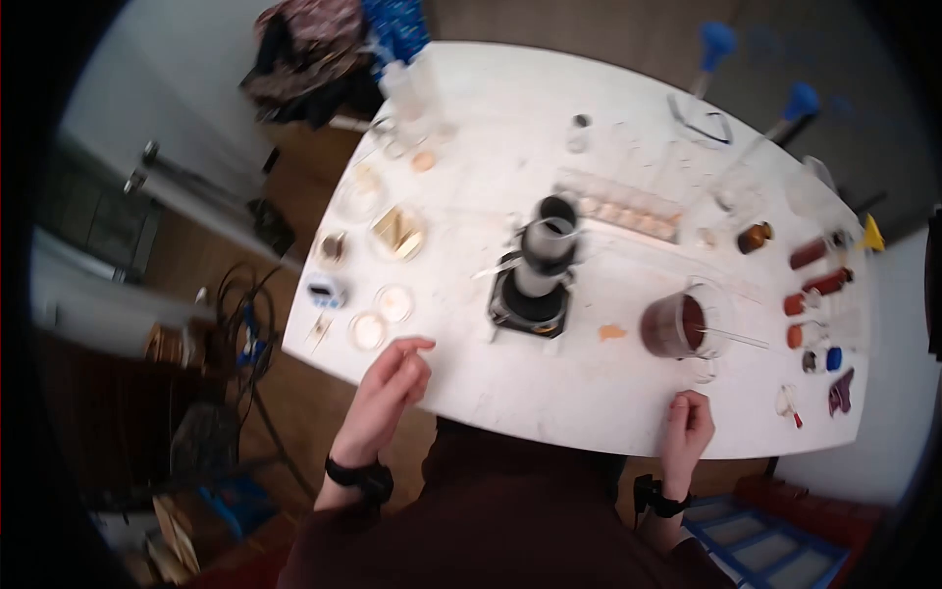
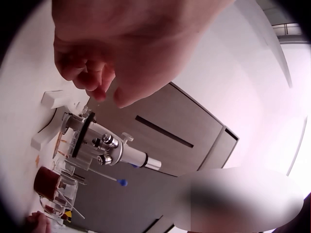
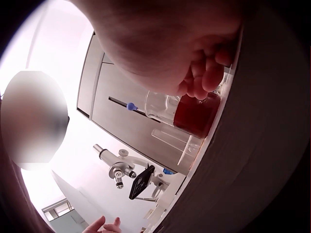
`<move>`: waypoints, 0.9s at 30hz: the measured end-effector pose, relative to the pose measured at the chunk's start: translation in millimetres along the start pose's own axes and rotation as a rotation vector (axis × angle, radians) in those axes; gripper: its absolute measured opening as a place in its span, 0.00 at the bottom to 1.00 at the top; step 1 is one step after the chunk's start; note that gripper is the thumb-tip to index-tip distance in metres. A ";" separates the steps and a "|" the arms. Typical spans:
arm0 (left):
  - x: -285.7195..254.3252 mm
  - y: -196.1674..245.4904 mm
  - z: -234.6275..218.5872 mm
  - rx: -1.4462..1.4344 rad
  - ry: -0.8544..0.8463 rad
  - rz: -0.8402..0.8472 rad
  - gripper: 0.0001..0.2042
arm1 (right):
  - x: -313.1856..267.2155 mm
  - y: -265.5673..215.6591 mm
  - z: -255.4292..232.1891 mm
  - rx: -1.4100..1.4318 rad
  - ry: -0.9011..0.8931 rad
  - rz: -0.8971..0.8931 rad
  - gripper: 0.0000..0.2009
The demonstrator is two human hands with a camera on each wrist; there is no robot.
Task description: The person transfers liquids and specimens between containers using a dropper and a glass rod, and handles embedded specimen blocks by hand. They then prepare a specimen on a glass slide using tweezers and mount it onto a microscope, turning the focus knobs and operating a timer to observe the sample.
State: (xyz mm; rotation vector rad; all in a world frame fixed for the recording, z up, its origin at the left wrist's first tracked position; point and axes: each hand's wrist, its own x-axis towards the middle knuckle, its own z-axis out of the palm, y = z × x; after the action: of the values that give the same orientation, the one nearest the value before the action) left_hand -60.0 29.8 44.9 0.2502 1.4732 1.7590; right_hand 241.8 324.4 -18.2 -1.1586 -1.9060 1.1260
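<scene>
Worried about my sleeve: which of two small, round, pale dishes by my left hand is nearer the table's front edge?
The lower-left small, round, pale dish in the head view; the upper-right one sits farther in.

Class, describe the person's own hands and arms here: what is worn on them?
The left hand and right hand are both without gloves. Each wrist carries a black strap with a small dark unit: left wristband, right wristband. The dark maroon top has sleeves ending short of the wristbands.
</scene>
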 end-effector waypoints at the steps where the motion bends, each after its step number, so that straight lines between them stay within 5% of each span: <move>1: 5.9 -6.6 12.2 0.068 -0.035 0.014 0.17 | 0.3 -8.0 0.0 -0.031 0.018 -0.039 0.04; 8: 24.0 -54.7 62.5 0.827 -0.003 0.430 0.12 | 0.4 -26.2 -4.6 -0.103 0.059 -0.039 0.03; 14: 21.4 -77.9 55.1 0.943 0.064 0.582 0.10 | 2.1 -29.3 -7.0 -0.126 0.017 -0.139 0.03; 19: 20.3 -79.1 63.1 0.956 0.084 0.608 0.11 | 1.9 -25.6 -23.1 -0.048 -0.045 -0.057 0.05; 21: 19.9 -76.0 67.4 0.964 0.098 0.591 0.11 | 11.3 -30.3 -49.9 -0.054 -0.043 -0.021 0.07; 27: 22.3 -81.1 63.5 1.007 0.061 0.642 0.11 | 87.8 -29.1 -189.5 -0.498 0.388 -0.211 0.07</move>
State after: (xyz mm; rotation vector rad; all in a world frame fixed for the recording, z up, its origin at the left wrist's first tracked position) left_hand 0.7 90.7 -16.0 1.3019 2.4049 1.2843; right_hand 352.8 461.4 97.5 -1.2798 -1.9827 0.2831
